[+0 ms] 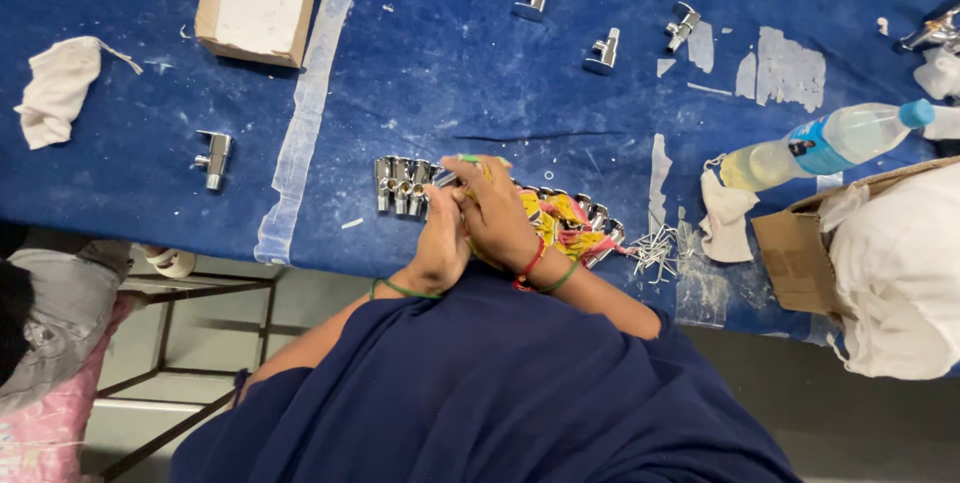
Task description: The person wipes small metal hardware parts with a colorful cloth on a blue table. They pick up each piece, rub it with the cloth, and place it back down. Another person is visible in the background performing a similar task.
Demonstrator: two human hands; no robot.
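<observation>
Crumpled white cloth rag (57, 88) at far left on blue table cover (450, 73); open brown cardboard box (258, 1) above; single chrome angle valve (213, 158) alone. Row of shiny chrome metal valves (400, 184) at table edge, just beside hands. Left hand (440, 238) curled around small valve part, hidden mostly. Right hand (495, 208) pinches green-handled tool (470, 159). Valves probably heavy, stiff, slippery; best grip on body. Clear plastic bottle (830, 141) at right.

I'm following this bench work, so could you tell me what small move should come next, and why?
Probably set the green-handled tool into the nearest chrome valve: both the left hand and right hand already meet there, at the end of the row of valves.
</observation>
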